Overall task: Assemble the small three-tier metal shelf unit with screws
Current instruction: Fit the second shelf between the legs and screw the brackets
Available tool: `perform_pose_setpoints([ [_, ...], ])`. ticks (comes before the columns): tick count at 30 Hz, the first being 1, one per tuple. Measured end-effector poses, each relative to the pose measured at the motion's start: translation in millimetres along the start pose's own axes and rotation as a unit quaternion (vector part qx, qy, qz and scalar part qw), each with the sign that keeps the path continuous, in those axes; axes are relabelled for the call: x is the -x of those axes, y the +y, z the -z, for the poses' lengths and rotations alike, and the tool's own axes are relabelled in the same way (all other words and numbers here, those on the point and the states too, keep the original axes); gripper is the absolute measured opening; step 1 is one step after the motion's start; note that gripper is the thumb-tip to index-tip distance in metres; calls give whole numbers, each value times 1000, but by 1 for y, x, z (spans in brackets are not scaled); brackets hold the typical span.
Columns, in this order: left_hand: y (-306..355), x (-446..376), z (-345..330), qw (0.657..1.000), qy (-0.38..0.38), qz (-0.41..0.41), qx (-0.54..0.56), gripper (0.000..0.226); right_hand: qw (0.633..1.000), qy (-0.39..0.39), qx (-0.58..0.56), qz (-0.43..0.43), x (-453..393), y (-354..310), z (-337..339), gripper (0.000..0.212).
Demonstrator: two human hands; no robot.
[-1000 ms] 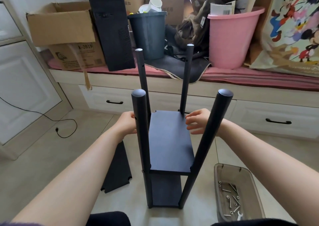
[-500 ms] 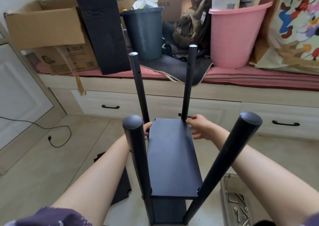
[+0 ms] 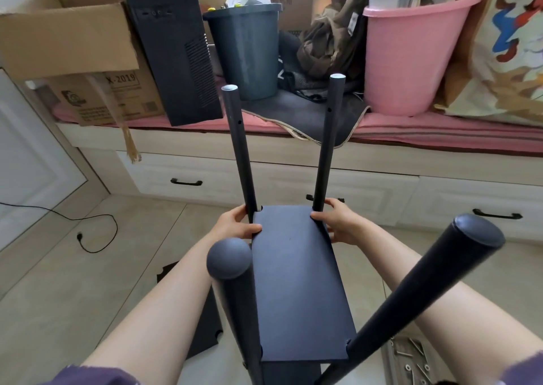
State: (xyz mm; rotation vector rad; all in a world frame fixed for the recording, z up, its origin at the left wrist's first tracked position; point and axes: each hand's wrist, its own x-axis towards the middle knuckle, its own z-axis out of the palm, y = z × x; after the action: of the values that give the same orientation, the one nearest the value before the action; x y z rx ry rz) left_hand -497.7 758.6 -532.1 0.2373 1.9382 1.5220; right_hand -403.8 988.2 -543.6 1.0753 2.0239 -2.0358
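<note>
A partly built black metal shelf unit (image 3: 293, 281) stands on the pale tiled floor (image 3: 73, 281) between the person's forearms, four round black metal posts (image 3: 241, 161) rising past a flat black rectangular shelf panel (image 3: 296, 290). The left hand (image 3: 235, 226) grasps the panel's far left corner — thumb lying on top, fingers curled beside the far left post. The right hand (image 3: 338, 223) grasps the far right corner in the same way, thumb on the top face against the far right post (image 3: 324, 155). A second tier shows below, at the near edge. Another loose black panel (image 3: 205, 326) lies flat on the floor under the left forearm. A clear plastic tray of silver screws (image 3: 411, 358) sits at the lower right. Behind — a cushioned window seat (image 3: 440, 129) carrying a pink plastic bucket (image 3: 411, 55), a dark grey bin (image 3: 249, 52) and a cardboard box (image 3: 67, 40).
</note>
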Motion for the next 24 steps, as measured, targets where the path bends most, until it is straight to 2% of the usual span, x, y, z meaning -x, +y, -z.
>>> perform_pose_setpoints([
  [7, 0, -4, 4, 998, -45, 31, 37, 59, 999, -27, -19, 21, -1, 0, 1, 32],
  [15, 0, -5, 1, 998, -36, 47, 38, 57, 998, -50, 21, 38, 3, 0, 12, 25],
  [24, 3, 4, -10, 1000, -18, -2, -5, 53, 997, -51, -20, 53, 4, 7, 18, 28],
])
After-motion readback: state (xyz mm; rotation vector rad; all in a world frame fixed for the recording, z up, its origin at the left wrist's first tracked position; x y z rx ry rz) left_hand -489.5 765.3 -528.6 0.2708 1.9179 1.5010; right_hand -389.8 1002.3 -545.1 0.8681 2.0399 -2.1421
